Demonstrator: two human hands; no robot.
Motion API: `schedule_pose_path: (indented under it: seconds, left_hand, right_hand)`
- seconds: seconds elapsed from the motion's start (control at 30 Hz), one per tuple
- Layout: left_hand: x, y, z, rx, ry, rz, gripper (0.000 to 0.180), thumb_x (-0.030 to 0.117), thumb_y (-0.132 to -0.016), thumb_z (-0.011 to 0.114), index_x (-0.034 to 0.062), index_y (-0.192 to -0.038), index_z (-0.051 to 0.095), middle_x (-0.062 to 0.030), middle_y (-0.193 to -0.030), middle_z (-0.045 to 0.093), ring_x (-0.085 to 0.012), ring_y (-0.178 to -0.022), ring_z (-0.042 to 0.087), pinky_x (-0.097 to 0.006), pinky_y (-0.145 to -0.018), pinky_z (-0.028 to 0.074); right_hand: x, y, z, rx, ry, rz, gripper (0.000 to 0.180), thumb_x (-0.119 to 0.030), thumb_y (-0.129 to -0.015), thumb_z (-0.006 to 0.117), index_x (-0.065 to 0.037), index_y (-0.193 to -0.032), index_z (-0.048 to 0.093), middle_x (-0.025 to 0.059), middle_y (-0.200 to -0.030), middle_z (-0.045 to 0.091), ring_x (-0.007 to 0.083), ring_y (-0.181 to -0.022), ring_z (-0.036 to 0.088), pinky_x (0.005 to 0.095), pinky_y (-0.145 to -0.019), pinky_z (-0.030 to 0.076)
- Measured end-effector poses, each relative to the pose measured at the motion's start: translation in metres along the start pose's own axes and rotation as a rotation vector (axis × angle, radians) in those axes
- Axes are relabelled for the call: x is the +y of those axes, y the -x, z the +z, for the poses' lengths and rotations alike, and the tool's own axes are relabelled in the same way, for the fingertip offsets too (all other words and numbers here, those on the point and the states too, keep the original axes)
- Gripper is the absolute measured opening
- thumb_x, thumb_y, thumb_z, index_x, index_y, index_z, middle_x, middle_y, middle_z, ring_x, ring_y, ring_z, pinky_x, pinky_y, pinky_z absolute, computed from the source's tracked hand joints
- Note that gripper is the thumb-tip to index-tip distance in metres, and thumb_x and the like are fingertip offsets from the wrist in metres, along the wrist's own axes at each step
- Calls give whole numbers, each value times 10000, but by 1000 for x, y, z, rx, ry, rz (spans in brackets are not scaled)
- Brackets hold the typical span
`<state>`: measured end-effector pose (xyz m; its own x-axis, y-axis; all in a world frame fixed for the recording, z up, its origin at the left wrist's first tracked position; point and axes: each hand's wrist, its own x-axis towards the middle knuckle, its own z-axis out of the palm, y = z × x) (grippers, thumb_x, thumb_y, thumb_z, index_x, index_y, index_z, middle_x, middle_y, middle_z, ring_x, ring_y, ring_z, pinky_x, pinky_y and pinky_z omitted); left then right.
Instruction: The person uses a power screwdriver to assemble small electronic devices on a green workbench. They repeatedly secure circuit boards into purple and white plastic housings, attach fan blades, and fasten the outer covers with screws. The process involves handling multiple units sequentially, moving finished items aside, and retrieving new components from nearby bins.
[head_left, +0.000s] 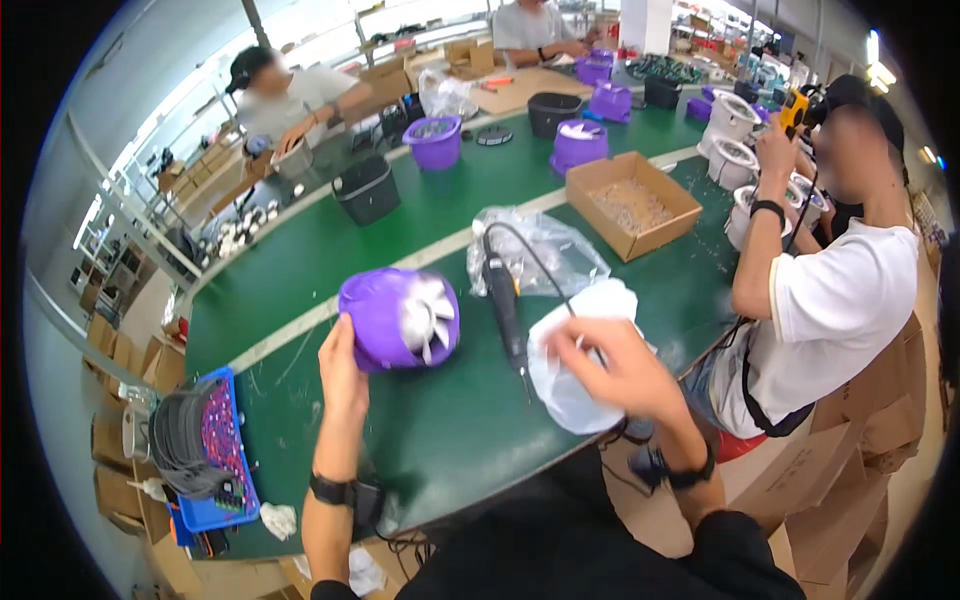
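Observation:
My left hand point(343, 375) grips the near left side of a round purple plastic housing point(375, 320), tilted above the green table. A white fan wheel point(428, 318) with several blades sits in the housing's open end, facing right. My right hand point(625, 370) is over a white plastic bag point(570, 395), thumb and fingers drawn together; whatever they hold is too small or blurred to make out. Between my hands a black electric screwdriver point(507, 315) with a thin bit lies on the table, its cord looping to the right. Behind it lies a clear plastic bag point(540, 255).
A cardboard box point(632, 205) of small parts stands beyond my right hand. At left is a blue tray point(240, 440) with grey rings and small coloured parts. Dark bins point(366, 190) and purple housings point(434, 145) stand farther back. A co-worker point(830, 280) works close on the right.

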<state>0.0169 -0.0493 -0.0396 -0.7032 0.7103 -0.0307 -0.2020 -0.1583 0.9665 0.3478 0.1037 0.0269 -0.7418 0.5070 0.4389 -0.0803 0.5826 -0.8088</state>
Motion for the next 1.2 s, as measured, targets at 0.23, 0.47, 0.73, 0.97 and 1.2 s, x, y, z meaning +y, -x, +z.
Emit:
schedule_pose_path:
  seconds: [0.23, 0.47, 0.73, 0.97, 1.2]
  left_hand:
    - [-42, -7, -48, 2, 99, -245, 365, 212, -1109, 428, -51, -1326, 558, -166, -1303, 657, -283, -1132, 665, -425, -986, 549]
    - [16, 12, -68, -103, -1051, 91, 295, 179, -1018, 625, -50, -1200, 660, -143, -941, 757, -237, -855, 749, -334, -684, 601]
    - [39, -21, 15, -306, -1334, 535, 962, 464, -749, 826, 34, -1518, 440, -230, -1531, 461, -419, -1389, 463, -480, -1153, 405]
    - [35, -64, 22, -494, -1292, 569, 942, 431, -672, 808, 45, -1475, 505, -211, -1485, 487, -414, -1339, 478, -475, -1121, 436]
    - [36, -68, 26, -525, -1279, 574, 966, 281, -626, 843, 70, -1500, 487, -192, -1487, 478, -393, -1335, 483, -462, -1135, 400]
  right_hand:
    - [93, -90, 60, -138, 733, 379, 650, -540, -795, 783, 105, -798, 704, 322, -849, 704, 488, -838, 705, 505, -795, 577]
    - [141, -94, 48, -93, 331, 550, 360, -289, -809, 756, 55, -838, 652, 147, -769, 694, 270, -677, 693, 419, -648, 551]
    - [35, -167, 70, -39, -613, 63, 350, -236, -939, 767, -4, -1159, 625, 71, -771, 665, 148, -613, 637, 300, -600, 537]
    - [39, -214, 91, -46, -879, 45, 335, -293, -1022, 649, -1, -1168, 576, 49, -608, 539, 133, -498, 536, 308, -504, 486]
    - [20, -222, 80, -30, -800, -39, 255, -265, -999, 704, -31, -961, 613, 26, -556, 543, 106, -443, 522, 267, -424, 424]
